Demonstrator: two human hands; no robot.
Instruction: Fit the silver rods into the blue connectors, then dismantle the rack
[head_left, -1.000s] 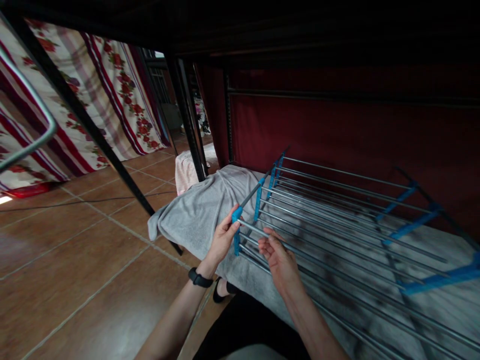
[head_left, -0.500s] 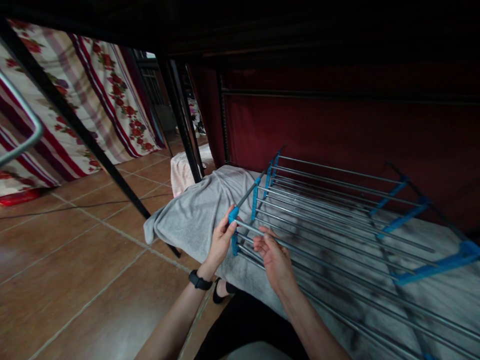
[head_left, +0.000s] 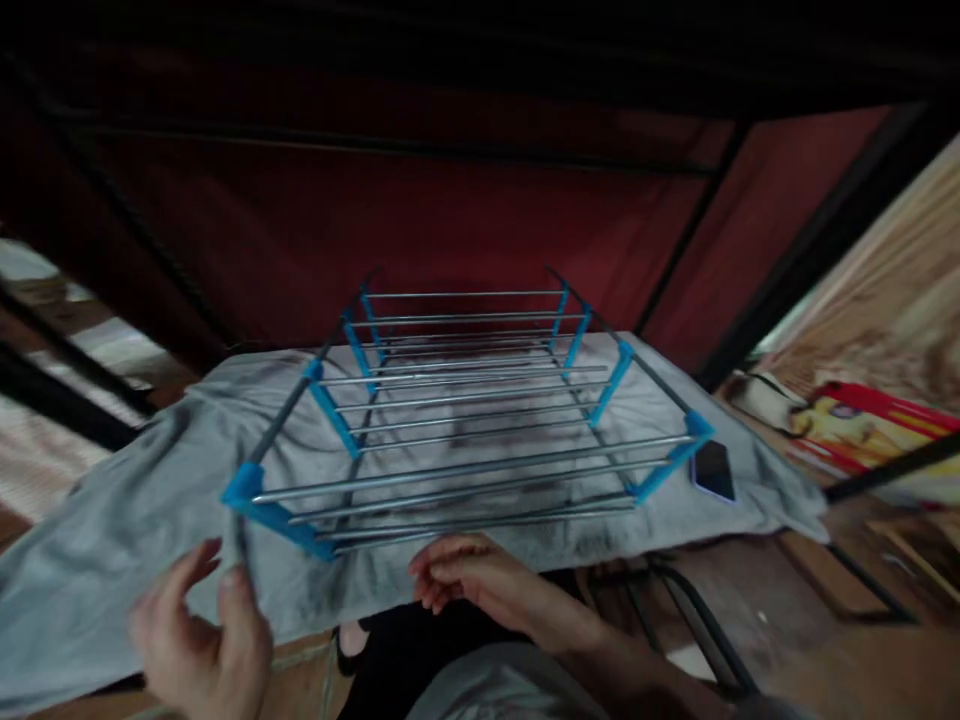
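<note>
While the metal rack (head_left: 480, 420) with blue side brackets lies flat on the grey cloth (head_left: 90, 560) covering the bed, the left hand (head_left: 199, 640) hovers at its seven o'clock corner, grip wide, holding nothing; the right hand (head_left: 480, 585) curls loosely at six o'clock, fingers empty; a phone (head_left: 712, 470) lies at three o'clock.
</note>
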